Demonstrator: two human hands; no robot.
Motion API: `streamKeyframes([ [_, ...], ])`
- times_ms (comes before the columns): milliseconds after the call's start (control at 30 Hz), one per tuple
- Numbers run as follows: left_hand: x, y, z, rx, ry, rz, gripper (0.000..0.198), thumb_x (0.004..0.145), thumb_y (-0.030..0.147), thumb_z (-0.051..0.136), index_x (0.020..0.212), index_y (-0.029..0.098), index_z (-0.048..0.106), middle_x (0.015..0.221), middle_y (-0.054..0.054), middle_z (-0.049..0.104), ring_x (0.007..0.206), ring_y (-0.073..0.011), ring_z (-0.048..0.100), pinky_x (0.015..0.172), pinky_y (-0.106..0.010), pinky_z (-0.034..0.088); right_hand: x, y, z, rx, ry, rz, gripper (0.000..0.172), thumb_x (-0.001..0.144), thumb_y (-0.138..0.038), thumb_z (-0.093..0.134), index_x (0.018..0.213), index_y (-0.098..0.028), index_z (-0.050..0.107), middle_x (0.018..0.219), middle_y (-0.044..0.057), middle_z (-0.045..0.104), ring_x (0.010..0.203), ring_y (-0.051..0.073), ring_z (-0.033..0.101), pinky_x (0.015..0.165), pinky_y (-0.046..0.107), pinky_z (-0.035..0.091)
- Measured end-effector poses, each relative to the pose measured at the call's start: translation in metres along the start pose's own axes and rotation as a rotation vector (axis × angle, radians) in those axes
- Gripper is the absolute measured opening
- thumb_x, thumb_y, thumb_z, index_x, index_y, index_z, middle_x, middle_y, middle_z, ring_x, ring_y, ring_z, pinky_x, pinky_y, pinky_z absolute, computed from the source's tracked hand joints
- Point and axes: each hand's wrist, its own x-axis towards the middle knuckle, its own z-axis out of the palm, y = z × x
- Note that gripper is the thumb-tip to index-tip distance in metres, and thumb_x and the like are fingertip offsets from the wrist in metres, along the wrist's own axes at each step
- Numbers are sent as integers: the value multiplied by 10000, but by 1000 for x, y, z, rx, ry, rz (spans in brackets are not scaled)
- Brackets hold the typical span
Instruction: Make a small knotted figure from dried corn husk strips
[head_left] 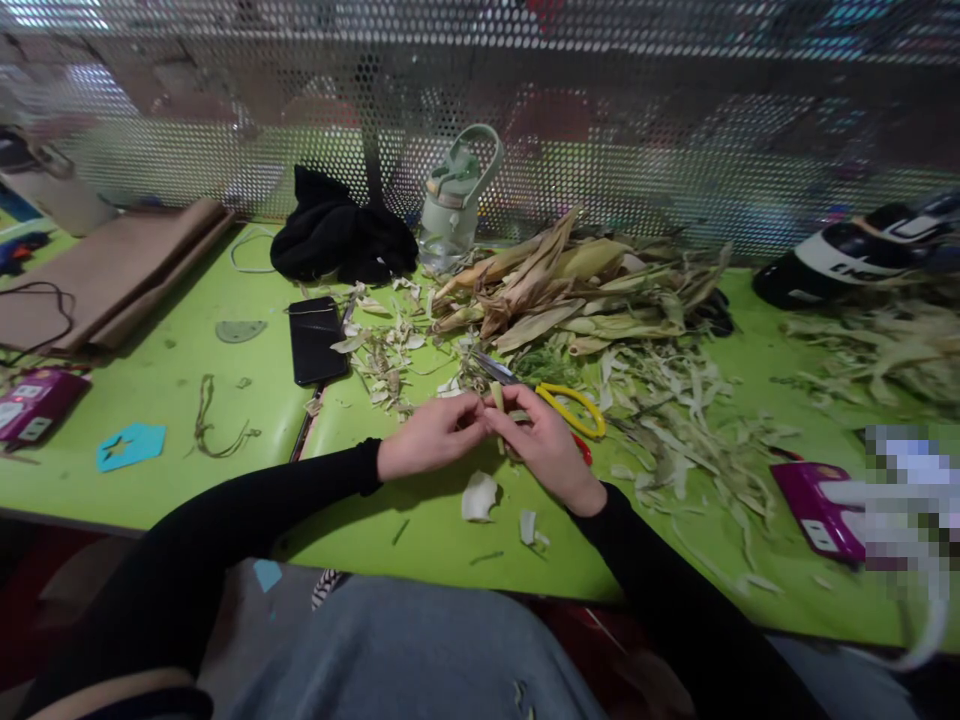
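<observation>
My left hand (431, 435) and my right hand (544, 440) meet low over the green table (180, 340), both in black sleeves. Their fingers are pinched together on a narrow strip of pale corn husk (498, 400) held between them. Yellow-handled scissors (559, 400) lie just behind my right hand, blades pointing left. A heap of dried corn husks (577, 285) sits further back. Small husk scraps (480, 495) lie on the table below my hands.
A black phone (316, 338) lies left of the husk scraps. Behind it are a black cloth (337, 235) and a pale green water bottle (454, 200) against a perforated metal screen. Purple boxes (34, 400) sit at the far left and right (814, 500).
</observation>
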Motion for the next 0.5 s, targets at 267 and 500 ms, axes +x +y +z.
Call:
streamKeyframes([
  [267,-1,3,-12,-136,-119,33,317,944,429,512,758,176,467,716,28,469,644,-98,402,595,-251,306,-1,-2,-7,51,-49,49,246,878,-442,628,864,-211,546,747,-47,542,507,76,500,452,217,420],
  [500,0,-5,-14,-204,-195,-13,249,931,389,534,821,170,496,770,14,514,691,-105,453,649,-263,381,2,-3,-11,-105,-122,-50,248,929,-453,573,877,-211,568,788,-9,569,626,128,542,543,258,450],
])
